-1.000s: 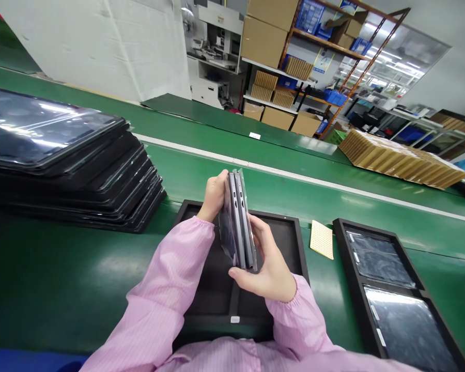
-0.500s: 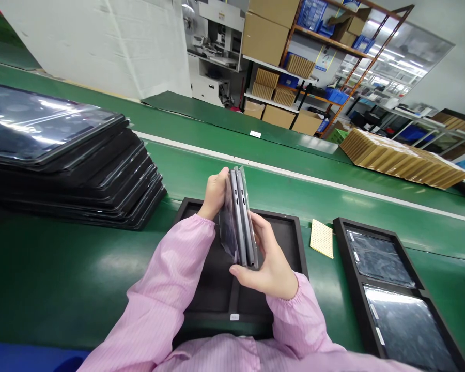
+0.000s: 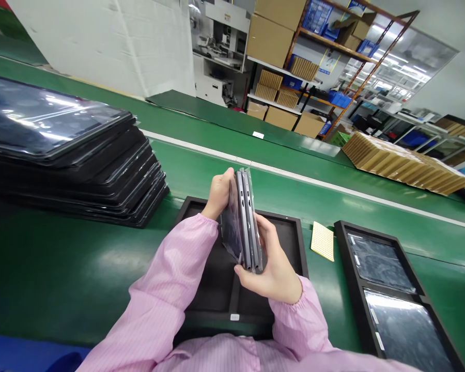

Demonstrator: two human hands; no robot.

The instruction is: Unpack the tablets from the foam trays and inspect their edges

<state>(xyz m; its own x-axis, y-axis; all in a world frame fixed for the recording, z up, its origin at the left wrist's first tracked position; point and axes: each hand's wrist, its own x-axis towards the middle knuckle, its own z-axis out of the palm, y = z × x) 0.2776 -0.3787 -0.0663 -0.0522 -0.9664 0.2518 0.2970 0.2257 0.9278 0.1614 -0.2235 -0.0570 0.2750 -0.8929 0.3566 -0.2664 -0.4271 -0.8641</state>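
Note:
Two tablets (image 3: 247,222) in clear plastic film stand on edge, side by side, between my hands. Their thin sides, with small port openings, face me. My left hand (image 3: 219,194) grips them at the upper left, its fingers partly hidden behind them. Around the lower right side, my right hand (image 3: 273,266) is closed on the same pair, thumb at the bottom corner. Below them lies a black two-compartment tray (image 3: 234,302) with a small white label on its front rim; both visible compartments hold nothing.
At left rises a tall pile of black trays (image 3: 139,175) with film-covered tablets on top. To the right, another black tray (image 3: 366,281) holds two wrapped tablets, near a yellow dotted sheet (image 3: 322,241). Cardboard dividers (image 3: 406,163) stand farther back on the green bench (image 3: 112,279).
The view has shifted slightly. Both hands and the tablets appear a little farther right and lower, with the grip unchanged.

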